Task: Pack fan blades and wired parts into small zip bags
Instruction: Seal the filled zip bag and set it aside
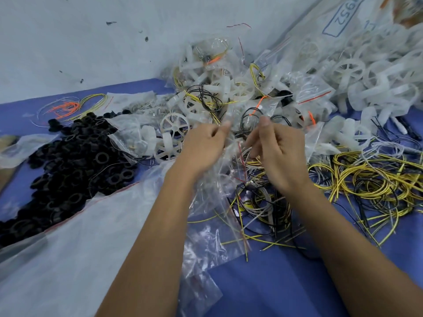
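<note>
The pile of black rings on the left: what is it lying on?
The black rings lie on a large clear plastic bag, spread over the blue table cover. Whether anything lies under the pile is hidden.

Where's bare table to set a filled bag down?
Best patch: blue table near the front edge, between the forearms, below the loose wire ends. A narrower strip lies at the far left along the wall, behind the black rings. Crowded: fan blades top right, yellow wires right, empty bags centre.
</note>
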`<state>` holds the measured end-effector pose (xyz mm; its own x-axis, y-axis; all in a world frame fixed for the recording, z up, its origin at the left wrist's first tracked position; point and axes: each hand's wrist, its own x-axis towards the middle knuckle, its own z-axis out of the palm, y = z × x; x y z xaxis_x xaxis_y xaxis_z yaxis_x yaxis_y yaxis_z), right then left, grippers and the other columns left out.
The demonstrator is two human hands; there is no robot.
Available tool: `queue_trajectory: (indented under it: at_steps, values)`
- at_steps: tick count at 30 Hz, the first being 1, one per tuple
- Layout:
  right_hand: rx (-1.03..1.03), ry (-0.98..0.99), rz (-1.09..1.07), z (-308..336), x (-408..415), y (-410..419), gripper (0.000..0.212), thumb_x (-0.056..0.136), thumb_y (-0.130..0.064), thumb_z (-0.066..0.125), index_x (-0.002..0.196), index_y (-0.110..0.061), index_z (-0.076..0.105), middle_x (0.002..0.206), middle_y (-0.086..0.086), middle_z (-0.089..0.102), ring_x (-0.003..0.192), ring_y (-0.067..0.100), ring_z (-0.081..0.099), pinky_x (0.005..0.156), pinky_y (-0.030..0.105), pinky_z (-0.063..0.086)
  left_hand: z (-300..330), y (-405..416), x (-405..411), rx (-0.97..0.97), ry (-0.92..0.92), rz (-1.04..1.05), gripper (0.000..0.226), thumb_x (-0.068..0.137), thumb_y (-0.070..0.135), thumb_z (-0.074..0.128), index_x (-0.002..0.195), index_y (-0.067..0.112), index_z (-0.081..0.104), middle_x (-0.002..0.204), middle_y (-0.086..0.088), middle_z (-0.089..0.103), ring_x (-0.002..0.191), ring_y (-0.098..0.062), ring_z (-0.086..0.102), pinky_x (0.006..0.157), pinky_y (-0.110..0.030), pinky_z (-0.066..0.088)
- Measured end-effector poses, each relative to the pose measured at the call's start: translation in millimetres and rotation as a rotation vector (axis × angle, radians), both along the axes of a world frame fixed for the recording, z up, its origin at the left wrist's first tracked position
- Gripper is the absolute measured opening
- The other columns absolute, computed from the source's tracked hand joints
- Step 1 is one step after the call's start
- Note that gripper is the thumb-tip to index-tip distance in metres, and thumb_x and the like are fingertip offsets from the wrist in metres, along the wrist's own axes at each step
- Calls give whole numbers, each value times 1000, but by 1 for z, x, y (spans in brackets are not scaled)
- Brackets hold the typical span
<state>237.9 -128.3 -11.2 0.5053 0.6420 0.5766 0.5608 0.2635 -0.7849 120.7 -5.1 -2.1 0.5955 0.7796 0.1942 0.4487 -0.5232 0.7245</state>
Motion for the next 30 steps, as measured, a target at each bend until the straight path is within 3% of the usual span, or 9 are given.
queue_trajectory:
  at_steps: [3,5,8,11,15,20,24,27,30]
  values:
    - [-258,-289,90,3,22,-3,42,102,-26,60,66,-6,64,53,8,59,47,18,48,49,33,37,-18,6,-1,86,106,40,60,107,51,39,77,6,65,71,-8,65,65,-24,60,60,-34,42]
    - [-410,-401,166,4,31,-6,39,98,-29,66,66,-9,64,54,9,60,52,25,53,52,36,40,-23,10,-2,112,133,72,58,106,53,39,81,8,67,73,-6,65,68,-24,61,64,-36,46]
    - [-651,-571,207,11,36,-9,25,91,-34,74,71,-18,74,64,1,69,62,20,63,59,32,50,-26,13,-5,145,165,126,58,105,57,37,84,13,68,72,-3,64,68,-22,61,60,-33,42]
    - [-845,-634,237,17,33,-12,9,84,-35,80,86,-26,78,74,-10,73,73,9,67,65,22,48,-26,16,-6,89,123,140,59,105,58,37,82,13,67,67,-2,61,63,-21,59,57,-31,37]
    - [-996,-686,229,20,25,-12,18,82,-41,80,96,-33,73,71,-19,62,78,10,60,78,30,53,-24,15,-7,39,71,141,60,105,57,39,66,14,51,58,2,49,54,-19,47,56,-32,32]
    - [-1013,-730,170,25,11,-14,8,82,-34,75,77,-34,69,74,-14,63,82,16,64,77,34,57,-22,15,-8,35,73,128,58,105,55,40,62,17,43,56,3,45,53,-18,44,55,-33,31]
    - [-1007,-791,134,23,7,-15,12,78,-29,69,74,-17,69,80,1,70,80,27,65,71,39,59,-21,13,-7,35,45,142,58,105,53,43,60,16,42,55,0,45,52,-16,42,55,-34,30]
    - [-774,-721,66,18,14,-11,9,82,-24,67,81,-16,64,88,1,61,87,26,58,74,41,52,-16,9,-5,-55,-188,139,50,101,48,54,80,3,58,78,-17,64,65,-18,52,65,-38,44]
    - [-589,-597,6,12,24,-7,7,90,-17,64,91,-13,58,81,1,60,79,26,56,67,38,44,-3,5,-4,-165,-445,-27,24,95,40,67,99,17,64,90,1,62,76,-11,54,69,-29,48]
